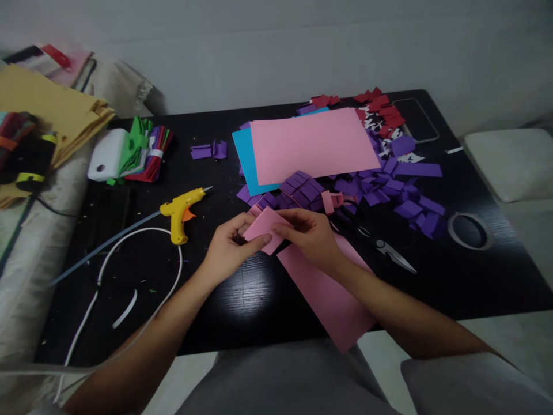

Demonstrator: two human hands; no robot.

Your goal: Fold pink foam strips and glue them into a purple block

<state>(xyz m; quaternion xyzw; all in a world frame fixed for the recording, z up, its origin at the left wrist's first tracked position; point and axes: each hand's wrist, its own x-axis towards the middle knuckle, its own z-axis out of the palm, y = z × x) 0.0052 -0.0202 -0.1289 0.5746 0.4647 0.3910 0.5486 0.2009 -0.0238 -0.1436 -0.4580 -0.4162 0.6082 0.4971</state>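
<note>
Between my two hands is a small piece of pink paper [266, 226], held above the black table. My left hand [231, 245] grips its left side with the thumb on top. On the right side, the thumb and fingers of my right hand [313, 233] pinch it. Below my right forearm a larger pink sheet [328, 288] reaches past the table's front edge. Just beyond my hands lie folded purple paper pieces [300, 190] and a folded pink strip [332, 202]. Scissors [384, 251] rest right of my right hand, their handles partly hidden.
A yellow glue gun [177, 213] with a white cable [101, 276] lies left. Pink sheet [311, 144] and blue sheet [246, 155] are stacked behind. Purple scraps [384, 184], red scraps [384, 109] and a tape roll [470, 230] lie right. Bundled paper strips [149, 153] sit at back left.
</note>
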